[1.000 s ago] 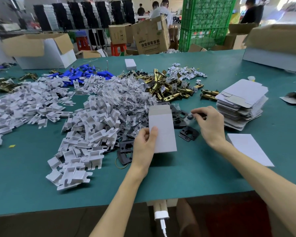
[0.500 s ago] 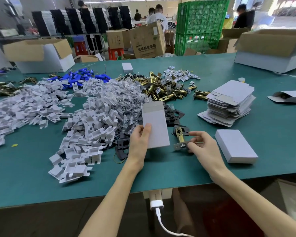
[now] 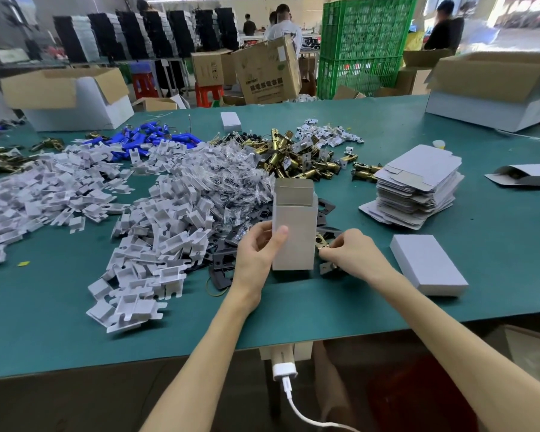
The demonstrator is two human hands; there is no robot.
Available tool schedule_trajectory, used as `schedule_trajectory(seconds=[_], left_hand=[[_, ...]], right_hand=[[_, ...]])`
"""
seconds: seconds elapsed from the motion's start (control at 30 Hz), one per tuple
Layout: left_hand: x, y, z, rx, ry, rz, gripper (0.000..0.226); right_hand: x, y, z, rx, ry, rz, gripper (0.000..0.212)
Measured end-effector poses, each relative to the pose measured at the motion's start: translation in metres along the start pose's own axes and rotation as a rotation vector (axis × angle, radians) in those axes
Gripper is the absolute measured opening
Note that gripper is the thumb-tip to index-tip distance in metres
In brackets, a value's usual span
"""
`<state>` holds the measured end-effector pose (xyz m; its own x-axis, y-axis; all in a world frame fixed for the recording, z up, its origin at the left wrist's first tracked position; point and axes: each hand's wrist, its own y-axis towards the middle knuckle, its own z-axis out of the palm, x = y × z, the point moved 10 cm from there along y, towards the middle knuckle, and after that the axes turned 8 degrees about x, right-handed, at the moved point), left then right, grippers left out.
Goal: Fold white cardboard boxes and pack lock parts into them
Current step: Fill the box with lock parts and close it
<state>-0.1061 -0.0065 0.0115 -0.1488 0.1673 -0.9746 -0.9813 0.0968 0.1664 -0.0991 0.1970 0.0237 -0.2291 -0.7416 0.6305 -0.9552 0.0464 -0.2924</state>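
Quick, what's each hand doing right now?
Left hand: grips the upright white cardboard box.
Right hand: pinches a brass-coloured metal latch part beside the box.

One open box [image 3: 293, 238], two closed boxes [image 3: 427, 265] [image 3: 230, 121], one held latch [image 3: 321, 241]
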Motion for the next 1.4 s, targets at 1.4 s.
schedule_trajectory(seconds=[1.4], left_hand=[[-0.003,-0.001,0.013,0.165,-0.073,0.025,0.033]], right_hand=[[0.127,-0.045,-0.035,-0.147,-0.341,-0.528,0.021]])
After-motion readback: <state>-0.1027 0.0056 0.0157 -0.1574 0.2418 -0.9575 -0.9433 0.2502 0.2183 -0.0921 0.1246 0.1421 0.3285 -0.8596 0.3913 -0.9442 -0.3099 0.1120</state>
